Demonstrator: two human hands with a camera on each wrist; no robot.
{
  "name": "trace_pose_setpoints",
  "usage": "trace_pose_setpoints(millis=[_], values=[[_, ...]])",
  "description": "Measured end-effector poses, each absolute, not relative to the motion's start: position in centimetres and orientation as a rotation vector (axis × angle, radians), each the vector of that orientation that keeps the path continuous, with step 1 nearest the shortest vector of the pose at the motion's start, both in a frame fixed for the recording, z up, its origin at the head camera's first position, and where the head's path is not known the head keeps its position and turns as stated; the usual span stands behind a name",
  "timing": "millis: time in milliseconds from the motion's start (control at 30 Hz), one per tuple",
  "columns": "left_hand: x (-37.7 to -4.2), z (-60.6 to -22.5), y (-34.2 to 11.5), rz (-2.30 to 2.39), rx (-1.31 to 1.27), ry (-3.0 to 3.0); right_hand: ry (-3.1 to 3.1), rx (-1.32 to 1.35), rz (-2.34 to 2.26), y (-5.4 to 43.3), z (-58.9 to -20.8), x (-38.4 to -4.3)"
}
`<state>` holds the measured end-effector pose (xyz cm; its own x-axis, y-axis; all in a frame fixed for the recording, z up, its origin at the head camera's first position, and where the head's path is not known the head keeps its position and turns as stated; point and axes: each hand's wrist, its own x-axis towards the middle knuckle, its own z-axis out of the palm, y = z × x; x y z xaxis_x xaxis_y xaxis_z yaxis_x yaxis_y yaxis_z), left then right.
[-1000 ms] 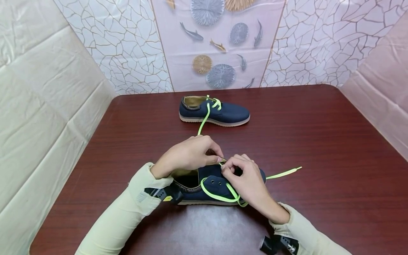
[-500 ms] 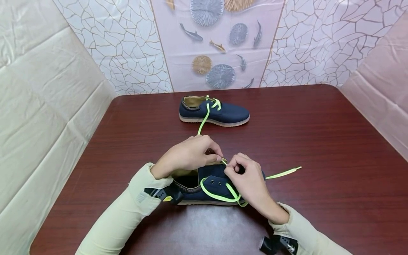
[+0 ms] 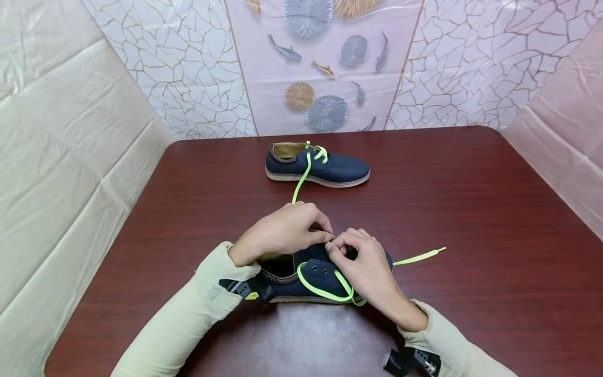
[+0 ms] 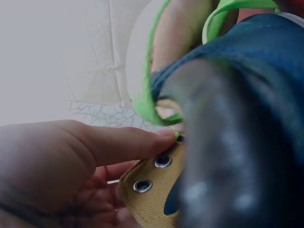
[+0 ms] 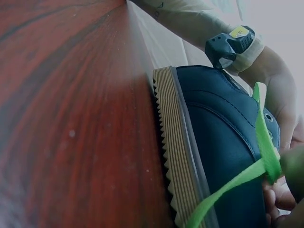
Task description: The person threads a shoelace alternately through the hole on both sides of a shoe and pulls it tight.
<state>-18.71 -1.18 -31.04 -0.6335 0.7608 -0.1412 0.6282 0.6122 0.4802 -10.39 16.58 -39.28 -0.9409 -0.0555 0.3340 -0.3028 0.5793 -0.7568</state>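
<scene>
A navy shoe point(image 3: 282, 290) lies side-on in front of me, toe to the right. My left hand point(image 3: 292, 228) pinches its far eyelet flap. In the left wrist view, the thumb lies along the flap's tan inner face point(image 4: 156, 190), by the metal eyelets. My right hand point(image 3: 360, 262) has thumb and forefinger together at the flap's edge, pinching the neon-green shoelace, whose end is mostly hidden between the fingers. A loop of this shoelace point(image 3: 325, 296) hangs over the near flap, where two eyelets show no lace. A bit of green shows at the left thumb tip.
Another navy shoe point(image 3: 344, 167) with green laces stands farther back on the dark red table point(image 3: 471, 209); one lace end trails towards my left hand. A loose lace end point(image 3: 419, 257) extends right beyond the near shoe's toe.
Half a second ago my right fingertips were slightly farther right, with lace visible between the hands. They are now back against the left fingertips. My left hand has shifted slightly right.
</scene>
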Motion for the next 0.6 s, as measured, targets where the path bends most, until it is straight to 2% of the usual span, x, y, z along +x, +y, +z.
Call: trace_pose_setpoints(millis=[333,600], values=[[-18.62,-31.04,-1.16,0.584,1.086,2.519,-2.497,0.243,1.325,16.59,-39.21,-10.34],[-18.61,-31.03,-1.0,0.6,1.063,2.553,-2.504,0.335,1.309,16.72,-39.27,-10.36]])
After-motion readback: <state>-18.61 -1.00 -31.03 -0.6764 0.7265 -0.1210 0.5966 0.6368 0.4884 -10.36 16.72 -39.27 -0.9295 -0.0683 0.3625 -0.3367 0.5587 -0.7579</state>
